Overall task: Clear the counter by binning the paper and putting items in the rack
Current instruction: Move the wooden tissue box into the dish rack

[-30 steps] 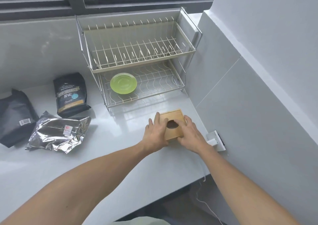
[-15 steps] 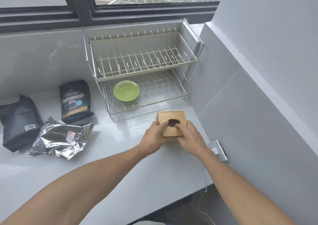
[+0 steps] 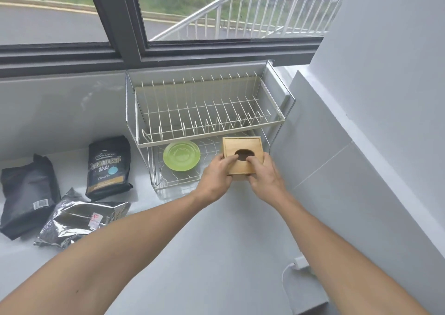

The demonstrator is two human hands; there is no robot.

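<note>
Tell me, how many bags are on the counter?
3. A black bag lies at the far left, a printed black bag leans beside the rack, and a silver bag lies in front of both.

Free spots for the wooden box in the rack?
Top tier is bare throughout. Lower tier: green plate fills the left; bare wire right of it, beneath the wooden box held by left hand and right hand.

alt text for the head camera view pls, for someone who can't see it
Both hands, left hand and right hand, hold a wooden box at the lower shelf of a wire dish rack, beside a green plate. Three bags lie on the counter to the left.
</note>
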